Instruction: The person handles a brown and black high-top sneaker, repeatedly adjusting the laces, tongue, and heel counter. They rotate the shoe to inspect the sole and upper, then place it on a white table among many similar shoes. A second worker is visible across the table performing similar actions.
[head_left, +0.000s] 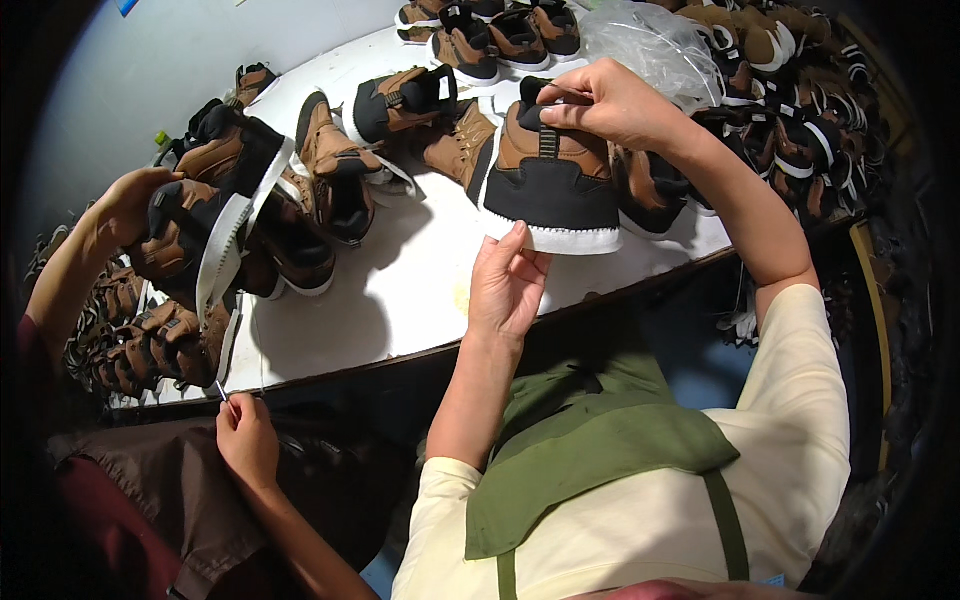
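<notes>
Brown-and-black shoe [555, 196], right grip [604, 102] pinching its top, left grip [510, 284] pinching its white sole [572, 241] (green apron [600, 450] below)

The left arm [465, 405] reaches up, its hand [508, 290] curled with the thumb pointing up. The right arm [745, 195] bends at the elbow, its hand [620, 105] higher, with thumb and fingers pinched.

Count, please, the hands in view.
4: the person's left hand low on a shoe, right hand at its top; co-worker's left hand on another shoe, right hand near the table.
</notes>
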